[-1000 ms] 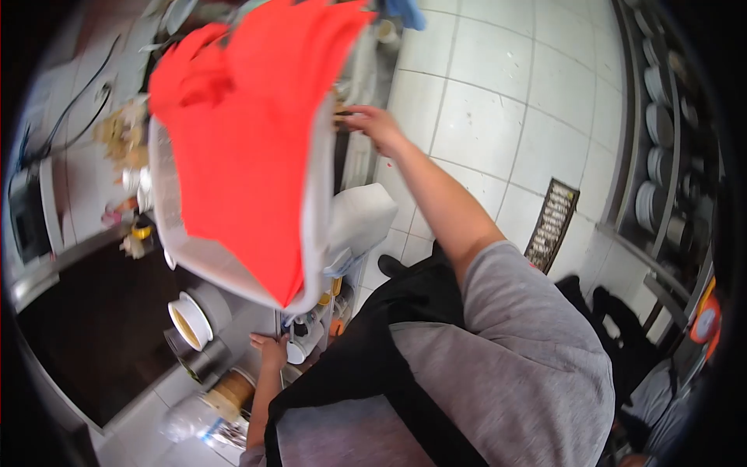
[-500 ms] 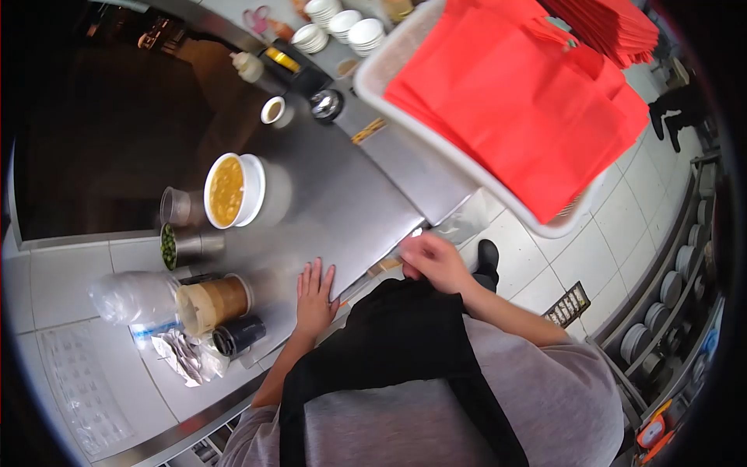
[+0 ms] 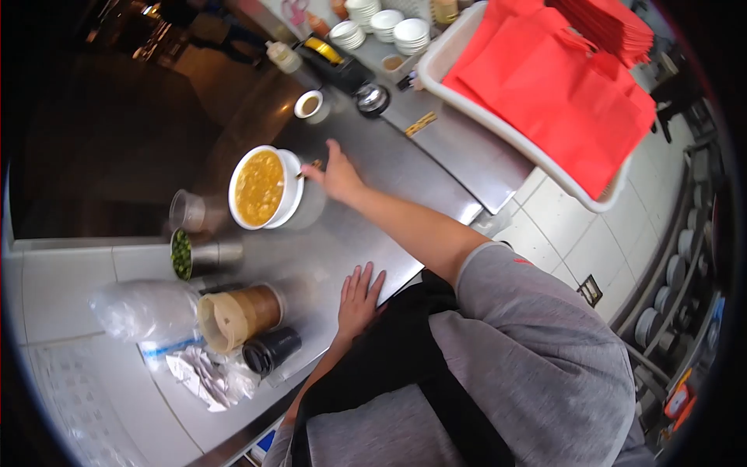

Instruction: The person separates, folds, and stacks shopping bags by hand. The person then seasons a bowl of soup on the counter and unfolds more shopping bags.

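My right hand (image 3: 340, 176) reaches over the steel counter (image 3: 366, 163), fingers and thumb apart, right beside a white bowl (image 3: 259, 187) of yellow soup. A white saucer (image 3: 294, 191) shows at the bowl's near side. A small brownish bit shows at my fingertips by the saucer rim; I cannot make out what it is or whether I touch it. My left hand (image 3: 359, 300) lies flat near the counter's front edge, fingers spread, holding nothing. Near it stand a brown-sided tub (image 3: 261, 307) and a black cup (image 3: 272, 349).
Left of the bowl are a clear cup (image 3: 187, 210) and a metal tin of chopped greens (image 3: 182, 254). A small sauce cup (image 3: 309, 104), a call bell (image 3: 373, 99) and stacked white dishes (image 3: 411, 35) stand farther back. A white basket (image 3: 537, 148) holds red bags (image 3: 552, 93).
My right hand has moved from the counter's front edge forward to beside the soup bowl. My left hand still rests flat on the counter. The view has shifted.
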### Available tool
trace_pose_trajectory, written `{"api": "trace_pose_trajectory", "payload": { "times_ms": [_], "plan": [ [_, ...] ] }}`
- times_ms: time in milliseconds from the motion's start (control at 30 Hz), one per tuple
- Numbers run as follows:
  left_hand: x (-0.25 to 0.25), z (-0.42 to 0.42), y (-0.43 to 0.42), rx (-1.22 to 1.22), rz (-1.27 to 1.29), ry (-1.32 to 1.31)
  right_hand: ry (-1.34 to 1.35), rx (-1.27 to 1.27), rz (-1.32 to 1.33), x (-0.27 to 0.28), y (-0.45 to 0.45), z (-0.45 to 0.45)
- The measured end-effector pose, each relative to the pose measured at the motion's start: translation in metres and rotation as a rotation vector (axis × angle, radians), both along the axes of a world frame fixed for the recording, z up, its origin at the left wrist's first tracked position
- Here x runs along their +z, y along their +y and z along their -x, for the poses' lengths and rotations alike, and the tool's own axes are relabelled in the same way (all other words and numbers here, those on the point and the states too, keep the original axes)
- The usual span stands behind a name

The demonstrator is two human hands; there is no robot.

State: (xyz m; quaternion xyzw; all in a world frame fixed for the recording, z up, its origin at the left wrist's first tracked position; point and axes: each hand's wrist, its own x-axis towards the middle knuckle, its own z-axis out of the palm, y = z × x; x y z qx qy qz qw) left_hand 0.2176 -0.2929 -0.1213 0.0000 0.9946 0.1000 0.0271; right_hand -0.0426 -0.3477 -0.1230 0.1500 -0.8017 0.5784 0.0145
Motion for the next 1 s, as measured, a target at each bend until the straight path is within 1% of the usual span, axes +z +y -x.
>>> {"api": "trace_pose_trajectory", "payload": {
  "times_ms": [33, 67, 133, 167, 200, 233, 267, 333, 367, 400, 433, 467, 533, 600, 667, 733, 800, 833, 867, 900, 933, 1000],
  "plan": [
    [-0.002, 0.001, 0.001, 0.012, 0.003, 0.013, 0.066, 0.060, 0.022, -0.007, 0.018, -0.006],
    [-0.005, 0.002, 0.002, -0.031, -0.018, 0.031, 0.136, 0.112, 0.039, -0.015, 0.041, -0.010],
    [-0.011, 0.001, 0.002, 0.031, 0.029, 0.062, -0.092, 0.486, 0.076, -0.003, 0.113, -0.016],
    [-0.010, 0.002, 0.003, -0.014, 0.008, 0.079, 0.016, 0.541, 0.078, -0.011, 0.140, -0.024],
    [-0.006, 0.004, 0.005, 0.010, 0.016, 0.083, 0.124, 0.601, 0.074, -0.019, 0.164, -0.032],
    [-0.001, 0.005, 0.009, 0.040, 0.024, 0.085, 0.125, 0.622, 0.049, -0.020, 0.191, -0.041],
    [0.003, 0.007, 0.013, 0.009, 0.004, 0.101, 0.124, 0.647, 0.023, -0.020, 0.219, -0.051],
    [0.012, 0.018, 0.021, 0.062, -0.023, 0.119, -0.068, 0.692, 0.110, -0.014, 0.276, -0.065],
    [0.015, 0.030, 0.026, 0.033, -0.037, 0.136, -0.125, 0.706, 0.033, -0.016, 0.307, -0.069],
    [0.018, 0.042, 0.032, 0.063, -0.134, 0.147, -0.186, 0.720, -0.041, -0.019, 0.340, -0.072],
    [0.021, 0.055, 0.041, 0.094, -0.232, 0.155, -0.218, 0.621, -0.044, -0.028, 0.374, -0.075],
    [0.025, 0.073, 0.054, 0.068, -0.247, 0.166, -0.247, 0.522, -0.044, -0.041, 0.408, -0.076],
    [0.037, 0.126, 0.088, 0.073, -0.472, 0.377, -0.507, 0.269, -0.124, -0.072, 0.481, -0.075],
    [0.062, 0.180, 0.124, 0.002, -0.465, 0.552, -0.561, 0.061, -0.494, -0.139, 0.559, -0.073],
    [0.079, 0.234, 0.151, -0.042, -0.538, 0.681, -0.614, 0.088, -0.826, -0.181, 0.639, -0.076],
    [0.108, 0.282, 0.172, -0.027, -0.543, 0.593, -0.693, 0.262, -1.070, -0.210, 0.702, -0.072],
    [0.124, 0.332, 0.183, 0.023, -0.475, 0.433, -0.707, 0.316, -1.144, -0.213, 0.746, -0.065],
    [0.114, 0.354, 0.177, 0.026, -0.483, 0.446, -0.722, 0.351, -1.206, -0.210, 0.763, -0.054],
    [0.094, 0.381, 0.168, 0.147, -0.237, 0.366, -0.713, 0.342, -1.214, -0.205, 0.776, -0.043],
    [0.082, 0.402, 0.163, 0.269, 0.008, 0.278, -0.706, 0.248, -1.149, -0.198, 0.786, -0.035],
    [0.083, 0.417, 0.164, 0.282, 0.000, 0.280, -0.695, 0.165, -1.086, -0.193, 0.795, -0.026],
    [0.083, 0.442, 0.153, 0.461, -0.022, -0.031, -0.679, 0.180, -1.095, -0.184, 0.808, -0.006]
  ]
}}
